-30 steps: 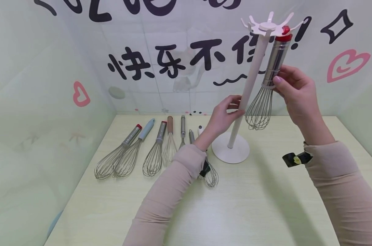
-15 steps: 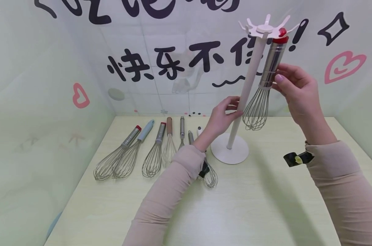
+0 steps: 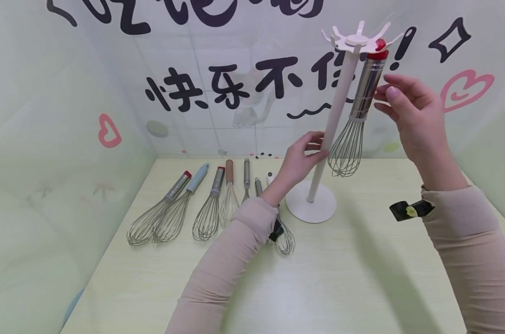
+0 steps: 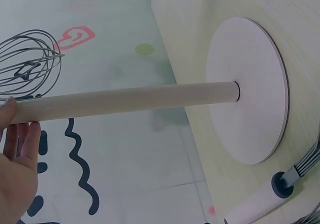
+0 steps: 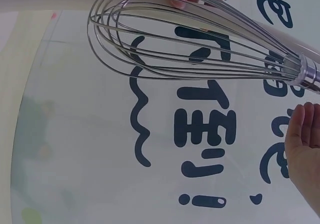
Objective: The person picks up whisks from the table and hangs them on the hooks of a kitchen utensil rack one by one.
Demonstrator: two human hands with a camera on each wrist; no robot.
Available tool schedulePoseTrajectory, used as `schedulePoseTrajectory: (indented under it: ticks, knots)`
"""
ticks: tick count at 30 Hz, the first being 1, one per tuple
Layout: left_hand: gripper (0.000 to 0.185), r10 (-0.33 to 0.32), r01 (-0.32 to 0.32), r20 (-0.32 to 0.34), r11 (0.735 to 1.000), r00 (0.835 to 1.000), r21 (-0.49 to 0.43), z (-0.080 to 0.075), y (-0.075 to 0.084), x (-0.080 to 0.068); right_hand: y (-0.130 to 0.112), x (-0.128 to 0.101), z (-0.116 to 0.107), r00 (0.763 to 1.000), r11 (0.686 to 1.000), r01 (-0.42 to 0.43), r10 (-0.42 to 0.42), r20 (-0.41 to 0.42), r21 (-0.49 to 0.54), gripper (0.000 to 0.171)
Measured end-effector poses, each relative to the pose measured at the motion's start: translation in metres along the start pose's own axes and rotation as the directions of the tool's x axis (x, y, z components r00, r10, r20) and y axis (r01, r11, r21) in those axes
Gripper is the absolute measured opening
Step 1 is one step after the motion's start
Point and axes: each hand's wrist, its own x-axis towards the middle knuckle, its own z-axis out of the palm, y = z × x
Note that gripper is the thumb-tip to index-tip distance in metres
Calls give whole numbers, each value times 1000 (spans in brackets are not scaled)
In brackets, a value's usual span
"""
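A steel whisk [image 3: 367, 88] with a red end cap hangs from a hook of the white rack stand [image 3: 339, 95], its wire loops downward. Beside its handle my right hand [image 3: 419, 113] is held with loosely bent fingers, apart from the metal. The right wrist view shows the wires [image 5: 200, 49] up close and a gap between the handle and my fingers [image 5: 296, 126]. My left hand [image 3: 304, 157] grips the stand's pole about midway up, thumb and fingers on either side of it. In the left wrist view the pole [image 4: 135, 100] runs down to the round base [image 4: 250, 129].
Several whisks lie in a row left of the stand, among them a red-capped one [image 3: 208, 213], one with a blue handle [image 3: 198, 177] and one with a brown handle [image 3: 229, 171]. My left forearm [image 3: 231, 260] crosses over the rightmost ones. A printed sheet [image 3: 219, 134] covers the wall behind.
My right hand has let go of the whisk handle and drawn off to the right. The whisk stays hanging on the rack. My left hand keeps its hold on the pole.
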Motion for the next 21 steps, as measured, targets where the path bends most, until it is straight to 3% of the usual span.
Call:
schedulePoseTrajectory:
  ticks: [9,21]
  knots:
    - [38,-56,57,-6,998,998,20,-4,-2,-3,-14,9,4,999,999,32,-31,-31,44,27]
    - [34,-79,77,6,989,997,125,-26,-14,-10,-25,19,17,995,996,76,-78,-66,-41,24]
